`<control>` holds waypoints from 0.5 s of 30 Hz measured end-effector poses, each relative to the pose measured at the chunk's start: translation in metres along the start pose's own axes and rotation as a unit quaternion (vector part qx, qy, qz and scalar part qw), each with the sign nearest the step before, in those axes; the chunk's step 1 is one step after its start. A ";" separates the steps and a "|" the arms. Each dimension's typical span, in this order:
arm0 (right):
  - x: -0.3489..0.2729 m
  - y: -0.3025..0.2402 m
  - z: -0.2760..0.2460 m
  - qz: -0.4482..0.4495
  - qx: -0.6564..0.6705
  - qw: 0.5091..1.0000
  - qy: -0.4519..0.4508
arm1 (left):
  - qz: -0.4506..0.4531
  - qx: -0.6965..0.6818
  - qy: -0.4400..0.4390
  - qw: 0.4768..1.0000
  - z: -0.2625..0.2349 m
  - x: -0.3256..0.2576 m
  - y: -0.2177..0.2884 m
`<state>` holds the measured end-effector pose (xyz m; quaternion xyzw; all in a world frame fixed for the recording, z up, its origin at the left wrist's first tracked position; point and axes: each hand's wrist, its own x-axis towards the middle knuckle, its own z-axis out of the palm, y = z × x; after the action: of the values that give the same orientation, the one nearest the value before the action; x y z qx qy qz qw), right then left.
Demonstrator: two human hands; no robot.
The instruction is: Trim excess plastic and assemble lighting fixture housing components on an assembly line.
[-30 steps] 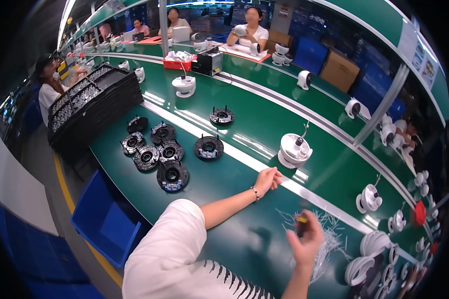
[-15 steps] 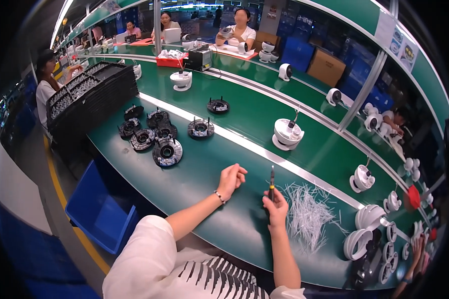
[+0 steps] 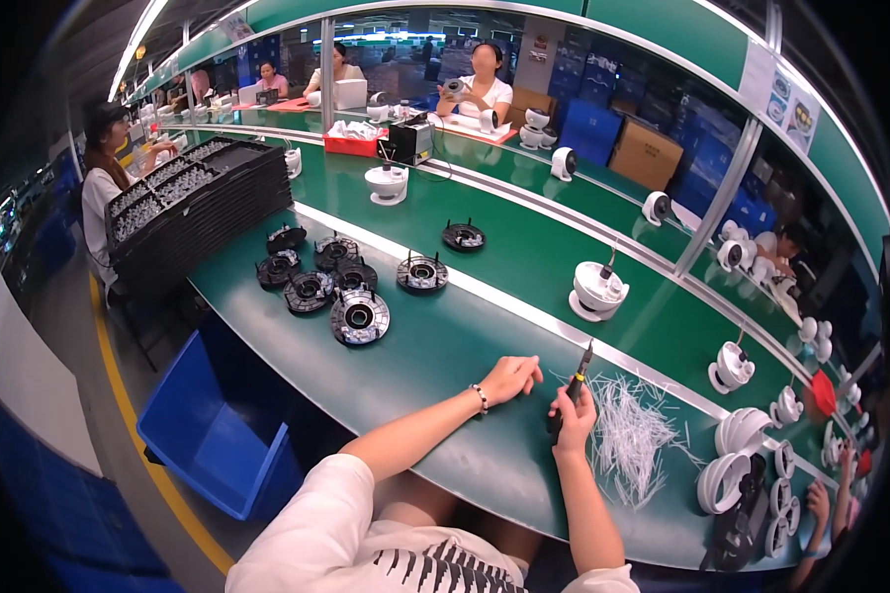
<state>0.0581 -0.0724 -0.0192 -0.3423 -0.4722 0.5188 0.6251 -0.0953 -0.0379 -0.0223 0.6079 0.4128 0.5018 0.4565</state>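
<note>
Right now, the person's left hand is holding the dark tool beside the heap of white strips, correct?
Not quite: the right hand, not the left hand, holds the dark tool beside the heap of white strips, as the head view shows.

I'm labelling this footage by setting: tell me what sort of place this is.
Probably a factory assembly line: a long green belt carries white housings, with black round parts on the workbench alongside.

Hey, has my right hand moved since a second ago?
Yes. Judged against the pile of white strips, your right hand has moved left, from over the pile to beside its left edge.
</note>
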 end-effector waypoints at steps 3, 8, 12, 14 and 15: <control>-0.001 0.001 0.011 -0.107 -0.101 0.989 -0.032 | -0.009 -0.038 0.001 0.999 -0.009 0.018 -0.007; -0.006 0.001 0.020 -0.157 -0.176 0.972 -0.019 | -0.029 -0.053 0.001 0.998 -0.019 0.036 -0.012; 0.005 -0.008 0.023 -0.187 -0.252 0.949 -0.036 | 0.005 -0.026 -0.010 1.000 -0.018 0.053 -0.013; 0.007 -0.008 0.020 -0.231 -0.305 0.923 -0.047 | 0.035 0.002 0.002 0.999 -0.013 0.061 -0.018; 0.007 -0.017 0.026 -0.217 -0.346 0.911 -0.060 | 0.057 0.014 0.010 0.998 -0.013 0.066 -0.020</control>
<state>0.0390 -0.0708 0.0068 -0.3942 -0.7214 0.1948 0.5350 -0.0986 0.0320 -0.0256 0.6316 0.3889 0.5271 0.4147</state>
